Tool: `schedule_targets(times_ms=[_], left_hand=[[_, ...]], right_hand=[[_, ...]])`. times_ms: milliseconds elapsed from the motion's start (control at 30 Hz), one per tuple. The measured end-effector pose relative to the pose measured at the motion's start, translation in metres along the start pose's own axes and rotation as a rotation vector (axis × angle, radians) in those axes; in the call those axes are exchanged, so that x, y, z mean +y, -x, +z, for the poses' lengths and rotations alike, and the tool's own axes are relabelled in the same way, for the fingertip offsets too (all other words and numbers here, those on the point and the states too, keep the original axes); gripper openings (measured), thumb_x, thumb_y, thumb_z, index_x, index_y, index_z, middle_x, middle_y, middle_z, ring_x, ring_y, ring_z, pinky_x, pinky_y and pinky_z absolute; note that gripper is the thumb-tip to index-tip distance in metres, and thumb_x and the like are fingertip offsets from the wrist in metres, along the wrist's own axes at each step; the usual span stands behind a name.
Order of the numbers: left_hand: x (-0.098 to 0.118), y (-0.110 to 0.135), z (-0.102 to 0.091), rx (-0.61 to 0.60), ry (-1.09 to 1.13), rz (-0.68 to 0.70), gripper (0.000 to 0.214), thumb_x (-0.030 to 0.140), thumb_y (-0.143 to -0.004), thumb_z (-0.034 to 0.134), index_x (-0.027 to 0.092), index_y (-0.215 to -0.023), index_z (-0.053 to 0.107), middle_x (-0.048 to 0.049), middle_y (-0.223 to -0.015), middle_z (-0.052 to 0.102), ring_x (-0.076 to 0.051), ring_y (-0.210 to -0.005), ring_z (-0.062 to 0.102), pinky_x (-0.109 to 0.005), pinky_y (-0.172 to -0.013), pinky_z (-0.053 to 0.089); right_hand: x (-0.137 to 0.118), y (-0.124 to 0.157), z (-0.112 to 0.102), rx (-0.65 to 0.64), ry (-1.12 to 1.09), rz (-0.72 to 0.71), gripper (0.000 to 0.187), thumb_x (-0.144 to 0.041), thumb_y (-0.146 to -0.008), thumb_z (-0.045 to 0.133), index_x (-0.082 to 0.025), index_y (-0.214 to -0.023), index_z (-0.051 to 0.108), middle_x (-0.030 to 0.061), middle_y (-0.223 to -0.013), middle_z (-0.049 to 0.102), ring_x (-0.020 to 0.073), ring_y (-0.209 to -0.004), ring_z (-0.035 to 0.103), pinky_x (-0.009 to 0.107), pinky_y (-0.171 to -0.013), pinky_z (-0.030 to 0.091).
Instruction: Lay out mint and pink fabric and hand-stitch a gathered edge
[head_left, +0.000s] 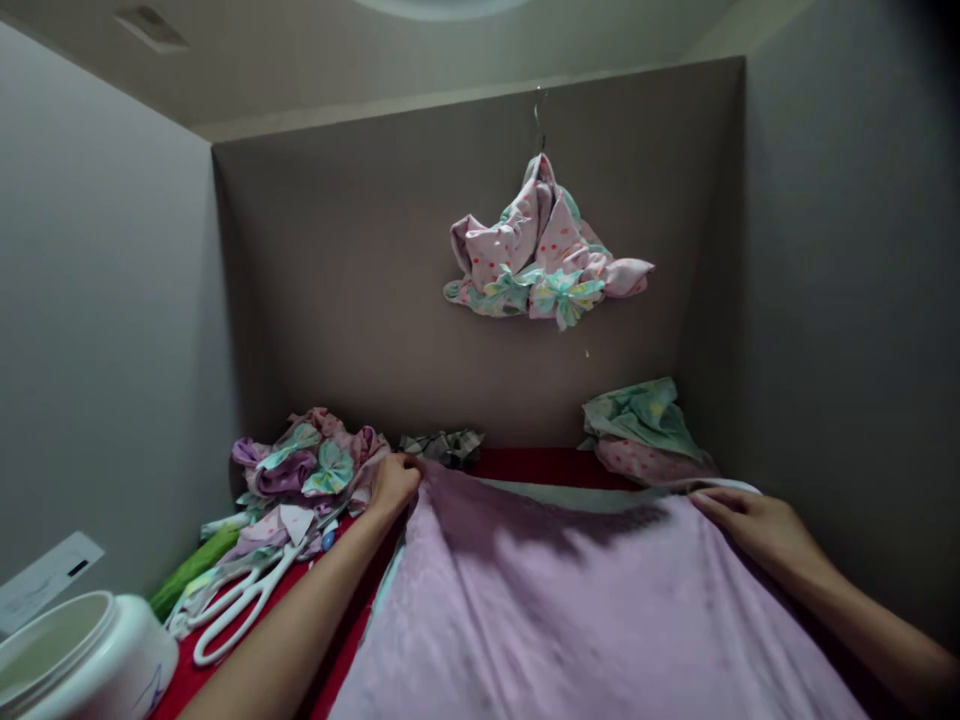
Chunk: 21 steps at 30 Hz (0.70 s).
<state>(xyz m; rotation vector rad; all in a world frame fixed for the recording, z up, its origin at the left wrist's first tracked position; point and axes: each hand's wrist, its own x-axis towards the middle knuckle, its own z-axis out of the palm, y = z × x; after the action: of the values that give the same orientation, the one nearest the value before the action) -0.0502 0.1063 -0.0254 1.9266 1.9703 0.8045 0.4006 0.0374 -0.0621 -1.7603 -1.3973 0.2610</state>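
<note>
Pink-and-mint garment (551, 245) over there, hung from metal hook (537, 112) by back wall (360, 280). Left: scrunched fabric pile (296, 465), white-handled scissors (289, 557), white pot (139, 645) nearer. Rear: checked cloth (446, 447). Right: mint cloth (652, 420) atop dotted pink.

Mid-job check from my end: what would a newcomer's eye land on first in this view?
Probably the broad lilac cloth filling the lower middle, its far edge held between the left hand and the right hand. Next, the dotted pink garment with mint bows, hanging high before the back panel. Then the white-handled scissors at lower left, lying beside the left forearm.
</note>
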Motion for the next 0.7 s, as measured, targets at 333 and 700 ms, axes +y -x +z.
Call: schedule_targets(times_ms=[333,700], left_hand=[[-0.007,0.010,0.020,0.046,-0.088,-0.028,0.022,0.031,-0.083,0.051,0.011,-0.091,0.058,-0.0050,-0.091,0.060,-0.017,-0.086,0.057,-0.037,-0.077,0.046],[-0.009,0.007,0.018,0.089,-0.058,0.019,0.021,0.030,-0.082,0.050,0.012,-0.083,0.062,-0.0045,-0.082,0.063,-0.018,-0.080,0.058,-0.032,-0.072,0.044]], right_hand=[[-0.003,0.020,0.017,0.008,0.167,0.025,0.034,-0.045,-0.067,0.047,-0.019,-0.075,0.069,0.0061,-0.082,0.068,0.0260,-0.078,0.061,0.032,-0.065,0.042],[-0.011,0.024,0.017,-0.024,0.198,0.036,0.022,-0.033,-0.085,0.051,-0.013,-0.085,0.061,0.0027,-0.086,0.062,0.0142,-0.079,0.058,0.033,-0.076,0.046]])
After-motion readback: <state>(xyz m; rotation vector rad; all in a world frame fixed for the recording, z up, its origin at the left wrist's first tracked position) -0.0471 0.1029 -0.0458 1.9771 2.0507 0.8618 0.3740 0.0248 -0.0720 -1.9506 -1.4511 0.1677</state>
